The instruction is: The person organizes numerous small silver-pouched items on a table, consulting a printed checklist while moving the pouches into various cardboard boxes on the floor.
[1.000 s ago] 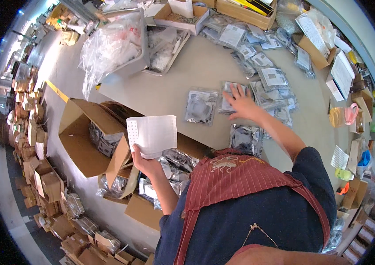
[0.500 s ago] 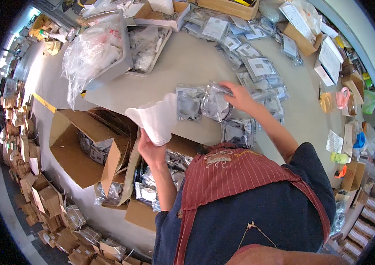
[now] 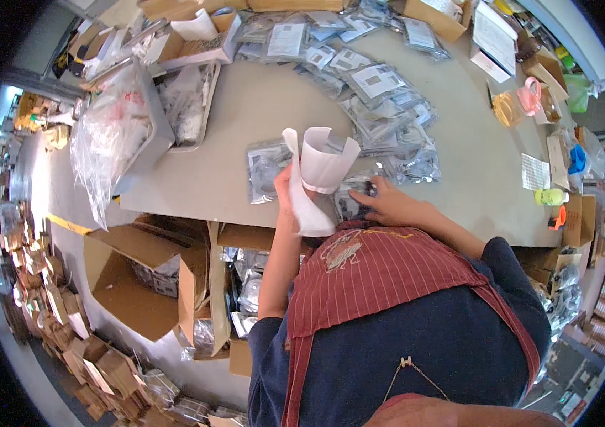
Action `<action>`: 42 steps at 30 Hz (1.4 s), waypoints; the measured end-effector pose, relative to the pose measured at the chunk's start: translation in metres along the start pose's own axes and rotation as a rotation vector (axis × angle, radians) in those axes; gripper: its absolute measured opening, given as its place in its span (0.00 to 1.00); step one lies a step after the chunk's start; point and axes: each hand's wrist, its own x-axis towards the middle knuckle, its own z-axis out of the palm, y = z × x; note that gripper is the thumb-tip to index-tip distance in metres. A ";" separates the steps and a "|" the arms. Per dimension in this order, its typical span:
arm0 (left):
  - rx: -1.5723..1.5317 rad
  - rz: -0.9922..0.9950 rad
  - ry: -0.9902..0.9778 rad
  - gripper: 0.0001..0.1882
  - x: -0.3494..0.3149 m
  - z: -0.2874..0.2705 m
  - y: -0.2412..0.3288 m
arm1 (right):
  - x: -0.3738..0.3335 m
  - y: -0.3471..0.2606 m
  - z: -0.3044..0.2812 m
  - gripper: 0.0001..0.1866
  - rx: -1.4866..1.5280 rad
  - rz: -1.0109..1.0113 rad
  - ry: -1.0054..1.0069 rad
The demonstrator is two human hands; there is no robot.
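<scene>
Where the floor meets the table, an open cardboard box [image 3: 139, 285] stands at far left, with a clear plastic bag [image 3: 107, 142] bulging above it on the grey table [image 3: 245, 114]. At centre, the left hand [image 3: 285, 188] is closed around a curled white bag [image 3: 320, 174], raised just above the table's near edge. Just right of it, the right hand [image 3: 388, 206] rests palm down, fingers loosely spread, on a silver packet [image 3: 352, 203]. More silver packets [image 3: 381, 107] lie scattered beyond.
</scene>
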 end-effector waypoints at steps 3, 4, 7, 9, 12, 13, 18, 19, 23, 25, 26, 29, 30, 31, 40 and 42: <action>-0.259 -0.073 -0.092 0.23 0.032 -0.042 0.001 | 0.023 0.002 0.004 0.44 -0.012 -0.131 0.086; -0.210 -0.041 -0.172 0.23 0.029 -0.039 0.010 | 0.034 0.003 0.008 0.44 -0.019 -0.184 0.146; -0.341 0.072 -0.097 0.24 0.022 -0.058 0.039 | 0.083 -0.003 0.013 0.46 -0.033 -0.383 0.279; -0.286 0.170 -0.088 0.23 0.022 -0.076 0.062 | 0.115 -0.004 0.005 0.47 -0.034 -0.529 0.323; -0.173 0.266 -0.055 0.24 0.024 -0.079 0.096 | 0.158 -0.010 -0.006 0.45 0.078 -0.525 0.397; -0.019 0.288 -0.036 0.25 0.021 -0.092 0.107 | 0.163 -0.019 -0.017 0.42 -0.040 -0.469 0.418; -0.173 0.277 -0.056 0.25 0.001 -0.081 0.108 | 0.125 -0.021 -0.075 0.38 -0.211 0.252 0.559; -0.343 0.236 -0.148 0.25 0.003 -0.078 0.102 | 0.123 0.005 -0.064 0.37 -0.305 0.401 0.644; -0.338 0.118 -0.409 0.21 0.007 -0.044 0.059 | 0.097 0.074 -0.031 0.28 -0.527 0.388 0.745; 0.379 0.218 -0.243 0.22 0.020 -0.079 0.024 | 0.077 0.072 -0.047 0.24 -0.431 0.235 0.724; 0.652 0.250 -0.118 0.24 0.026 -0.077 0.013 | 0.068 0.071 -0.053 0.22 -0.326 0.191 0.732; -0.223 0.188 -0.336 0.28 0.025 -0.076 0.012 | 0.038 0.059 -0.071 0.19 -0.100 0.127 0.699; -0.516 0.151 -0.402 0.29 0.025 -0.075 0.012 | 0.034 0.054 -0.066 0.20 -0.121 -0.013 0.690; -0.650 0.134 -0.402 0.29 0.027 -0.074 0.015 | 0.030 0.047 -0.062 0.20 -0.143 -0.154 0.679; -0.723 0.148 -0.243 0.29 0.037 -0.095 0.050 | 0.068 0.016 -0.006 0.28 -0.230 -0.493 0.653; -0.721 0.119 -0.169 0.28 0.018 -0.065 0.059 | 0.072 0.016 -0.003 0.37 -0.186 -0.257 0.694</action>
